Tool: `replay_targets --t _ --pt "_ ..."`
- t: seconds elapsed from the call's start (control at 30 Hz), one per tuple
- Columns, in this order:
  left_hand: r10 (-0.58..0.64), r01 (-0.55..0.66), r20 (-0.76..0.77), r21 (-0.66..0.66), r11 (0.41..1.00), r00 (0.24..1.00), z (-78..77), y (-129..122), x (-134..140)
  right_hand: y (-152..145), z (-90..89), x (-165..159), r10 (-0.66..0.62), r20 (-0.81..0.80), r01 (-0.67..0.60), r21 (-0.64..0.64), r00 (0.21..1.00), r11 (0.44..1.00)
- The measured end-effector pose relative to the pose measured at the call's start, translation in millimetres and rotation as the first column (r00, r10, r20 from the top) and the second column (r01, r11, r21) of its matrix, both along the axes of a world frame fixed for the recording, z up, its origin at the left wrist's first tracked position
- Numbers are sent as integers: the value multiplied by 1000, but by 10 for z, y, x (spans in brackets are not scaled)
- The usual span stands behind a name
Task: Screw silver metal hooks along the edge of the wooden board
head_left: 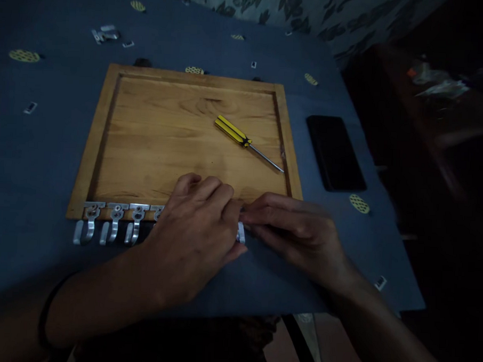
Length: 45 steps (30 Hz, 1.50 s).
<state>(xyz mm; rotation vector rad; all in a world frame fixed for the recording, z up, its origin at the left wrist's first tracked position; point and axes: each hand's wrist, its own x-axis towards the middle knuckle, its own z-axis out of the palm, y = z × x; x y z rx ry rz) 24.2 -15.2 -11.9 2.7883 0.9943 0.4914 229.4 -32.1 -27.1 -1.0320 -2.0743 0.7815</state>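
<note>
A framed wooden board (167,140) lies on the table, with several metal hooks (138,219) along its near edge. My left hand (199,232) rests over that edge with its fingers curled around a metal hook (241,233), of which only a part shows. Close beside it, the fingertips of my right hand (299,226) are pinched together at the same hook. What sits between those fingertips is hidden. On the board lies a screwdriver (237,134) with a yellow and black handle, its shaft pointing to the lower right.
A black phone (336,153) lies right of the board. More loose metal hooks (105,34) sit at the back left of the blue patterned tablecloth (46,156). The table's right edge drops into a dark area, where some clutter (441,85) is dimly visible.
</note>
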Motion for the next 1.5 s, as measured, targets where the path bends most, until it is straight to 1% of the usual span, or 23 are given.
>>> replay_targets --t 0.23,0.47,0.8,0.93,1.1,1.33,1.5 --pt "-8 9 -10 17 1000 1000 -1 6 -6 12 -40 -5 23 -54 -23 -16 998 1000" --pt "4 -4 -12 5 1000 1000 -10 7 -2 25 -12 -9 43 -39 -45 -31 998 999" --pt "5 -5 12 11 1000 1000 7 -10 -9 -25 -22 -1 -12 -60 12 -4 998 1000" --pt "6 -6 2 10 1000 1000 1 -6 -1 -42 21 -10 -76 -33 75 -27 997 997" --pt "3 -3 3 14 1000 1000 -9 17 15 -64 48 -4 -133 88 135 -11 987 991" --pt "11 -11 -8 16 1000 1000 9 8 12 -58 38 -2 -92 197 85 42 976 995" --pt "11 -11 1 -6 1000 1000 4 11 20 -46 63 -4 -75 204 74 14 976 997"
